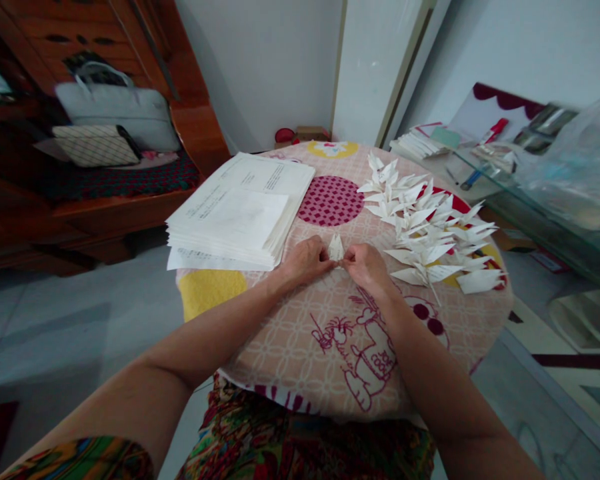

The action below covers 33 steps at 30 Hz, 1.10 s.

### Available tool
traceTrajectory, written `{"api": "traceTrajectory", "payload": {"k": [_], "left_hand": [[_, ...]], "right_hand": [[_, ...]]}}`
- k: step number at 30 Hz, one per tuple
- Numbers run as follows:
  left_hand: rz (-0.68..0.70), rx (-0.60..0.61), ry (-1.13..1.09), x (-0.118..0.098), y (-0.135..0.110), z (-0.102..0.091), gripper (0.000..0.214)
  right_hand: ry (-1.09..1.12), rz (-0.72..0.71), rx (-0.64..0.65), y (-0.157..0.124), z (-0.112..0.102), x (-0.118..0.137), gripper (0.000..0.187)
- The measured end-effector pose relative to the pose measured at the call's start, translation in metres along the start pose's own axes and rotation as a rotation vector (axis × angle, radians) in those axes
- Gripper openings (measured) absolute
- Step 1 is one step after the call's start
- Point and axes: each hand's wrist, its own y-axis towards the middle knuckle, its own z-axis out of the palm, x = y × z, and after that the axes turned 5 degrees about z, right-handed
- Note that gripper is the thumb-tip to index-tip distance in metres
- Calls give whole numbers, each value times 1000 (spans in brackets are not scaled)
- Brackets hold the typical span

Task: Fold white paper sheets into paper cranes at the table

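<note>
Between my two hands, at the middle of the round table, is a small folded piece of white paper (336,248) with its pointed end away from me. My left hand (307,259) pinches its near left edge. The fingers of my right hand (364,264) are closed on its near right edge. Both hands rest low over the patterned tablecloth (285,327). Just right of my right hand lies a pile of folded white paper cranes (425,227). To the left sits a thick stack of printed paper sheets (230,213), with a smaller blank sheet on top.
A wooden bench (190,133) with a grey bag (117,113) and a checked purse (95,145) stands at the left. On the right, a glass shelf (545,213) holds papers, pens and a clear plastic bag (575,153). A white cabinet (380,60) rises behind.
</note>
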Motion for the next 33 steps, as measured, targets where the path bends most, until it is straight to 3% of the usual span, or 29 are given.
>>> {"api": "traceTrajectory", "payload": {"k": [9,19,24,29,33], "left_hand": [[-21,23,52,-3,3,0,19],[13,-36,-83,7,2,0,17],[-7,-49,-127,9,4,-1,38],[-61,-23,-117,5,6,-2,27],[-36,-58,-291,3,4,-2,15]], "right_hand": [[112,41,34,-1,-2,-2,5],[118,68,42,3,-3,-5,6],[152,55,-3,1,-2,-7,13],[233,63,1,-1,0,-7,14],[320,44,-75,-8,1,-6,4]]}}
